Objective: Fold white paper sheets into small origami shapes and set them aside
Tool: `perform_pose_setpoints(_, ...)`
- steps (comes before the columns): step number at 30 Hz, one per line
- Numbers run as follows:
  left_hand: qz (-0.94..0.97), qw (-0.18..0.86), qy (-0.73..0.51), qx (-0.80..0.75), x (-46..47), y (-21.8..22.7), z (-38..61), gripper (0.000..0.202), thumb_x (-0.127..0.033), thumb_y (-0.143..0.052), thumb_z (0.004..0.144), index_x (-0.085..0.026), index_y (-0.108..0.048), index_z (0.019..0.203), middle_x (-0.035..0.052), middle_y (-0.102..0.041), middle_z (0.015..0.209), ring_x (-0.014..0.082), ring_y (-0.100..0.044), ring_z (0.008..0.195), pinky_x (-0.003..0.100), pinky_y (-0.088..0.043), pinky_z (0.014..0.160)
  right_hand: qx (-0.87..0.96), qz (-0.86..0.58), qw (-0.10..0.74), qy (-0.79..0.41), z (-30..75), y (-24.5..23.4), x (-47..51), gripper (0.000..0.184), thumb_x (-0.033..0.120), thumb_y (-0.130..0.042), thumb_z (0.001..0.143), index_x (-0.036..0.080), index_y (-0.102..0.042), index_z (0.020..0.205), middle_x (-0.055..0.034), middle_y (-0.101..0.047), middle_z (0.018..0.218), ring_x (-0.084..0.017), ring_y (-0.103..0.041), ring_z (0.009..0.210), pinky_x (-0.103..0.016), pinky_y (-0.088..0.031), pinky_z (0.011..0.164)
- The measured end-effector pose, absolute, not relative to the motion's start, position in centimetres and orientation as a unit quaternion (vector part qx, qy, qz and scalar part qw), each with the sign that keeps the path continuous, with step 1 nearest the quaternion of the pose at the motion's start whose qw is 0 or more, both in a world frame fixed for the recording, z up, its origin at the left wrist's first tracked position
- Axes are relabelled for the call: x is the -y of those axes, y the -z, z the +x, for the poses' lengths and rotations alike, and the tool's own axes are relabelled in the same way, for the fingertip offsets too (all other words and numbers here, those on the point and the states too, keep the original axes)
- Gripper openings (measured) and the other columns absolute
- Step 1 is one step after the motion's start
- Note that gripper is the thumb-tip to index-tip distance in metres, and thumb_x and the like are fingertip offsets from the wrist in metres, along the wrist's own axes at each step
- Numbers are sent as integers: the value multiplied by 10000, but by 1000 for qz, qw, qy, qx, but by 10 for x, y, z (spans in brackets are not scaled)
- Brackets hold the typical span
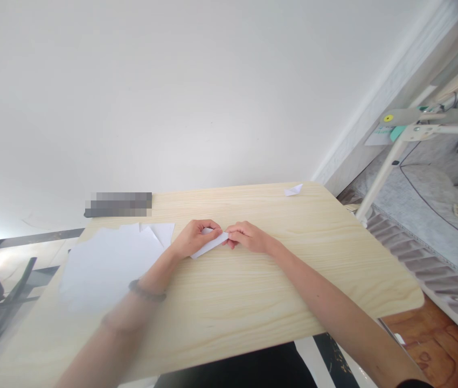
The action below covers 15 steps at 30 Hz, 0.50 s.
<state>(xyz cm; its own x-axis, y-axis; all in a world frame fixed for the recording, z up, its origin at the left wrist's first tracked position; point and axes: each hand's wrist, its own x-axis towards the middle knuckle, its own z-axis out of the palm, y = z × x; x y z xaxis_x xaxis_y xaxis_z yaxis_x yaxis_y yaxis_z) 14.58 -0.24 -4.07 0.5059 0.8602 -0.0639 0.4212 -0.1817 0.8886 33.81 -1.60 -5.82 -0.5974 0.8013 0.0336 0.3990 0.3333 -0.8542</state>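
A folded strip of white paper [209, 246] is held between my hands over the middle of the table. My left hand [197, 235] pinches it along its upper edge, thumb on top and fingers behind. At its right end, the fingertips of my right hand [248, 237] are closed on the paper's tip. The strip slants up from lower left to right. Part of it is hidden by my left fingers. A dark bracelet [147, 291] circles my left wrist.
Loose white sheets [108, 264] lie spread on the left of the wooden table [245, 312]. A small folded paper piece [293, 190] rests near the back right edge. A blurred dark object [119, 205] sits at the back left. The wall [196, 97] stands behind.
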Motion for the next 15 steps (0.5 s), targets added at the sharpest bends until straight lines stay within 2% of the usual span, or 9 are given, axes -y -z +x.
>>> perform_pose_setpoints(7, 740, 459, -231, -435, 1, 42, 145, 308, -436, -507, 729, -155, -631, 747, -13, -539, 593, 80, -389, 487, 181, -275, 427, 785, -415, 256, -381, 335, 61, 15, 283, 217, -381, 815, 131, -583, 635, 23, -496, 529, -72, -422, 490, -197, -329, 507)
perform_pose_setpoints(15, 737, 458, -235, -438, -4, 48, 141, 332, -459, -510, 723, -152, -629, 766, -5, -542, 602, 84, -402, 490, 183, -281, 426, 750, -390, 272, -460, 340, 57, 16, 244, 137, -340, 766, 136, -551, 642, 15, -484, 559, -90, -456, 566, -203, -353, 558)
